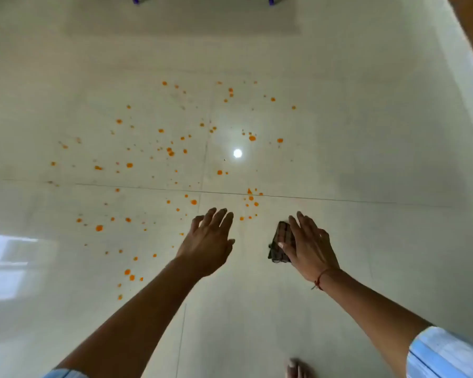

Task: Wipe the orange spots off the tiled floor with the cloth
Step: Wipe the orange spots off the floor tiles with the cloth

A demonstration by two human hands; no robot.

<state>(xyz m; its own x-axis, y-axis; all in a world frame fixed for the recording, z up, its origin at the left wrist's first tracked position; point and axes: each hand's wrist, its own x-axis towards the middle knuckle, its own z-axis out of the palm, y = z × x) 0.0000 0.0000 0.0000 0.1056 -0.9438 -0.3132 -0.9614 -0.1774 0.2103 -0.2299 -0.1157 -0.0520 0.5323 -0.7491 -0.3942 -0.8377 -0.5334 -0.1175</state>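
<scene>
Far left, a pale window glare [11,263] lies on the tiled floor [366,159]. Orange spots [170,151] are scattered ahead of and left of the left hand [208,241], whose fingers [219,218] are straight, slightly spread and hold nothing. A round lamp reflection [237,153] sits well beyond the fingertips. The cloth [280,242] is held in the right hand [310,248], pinched under the thumb [286,248] on the hand's inner side, with a few spots just ahead. Cloth: dark, checked, bunched. Contact with the floor cannot be told. Red thread [321,279] on that wrist; striped blue sleeve [448,353] far right.
</scene>
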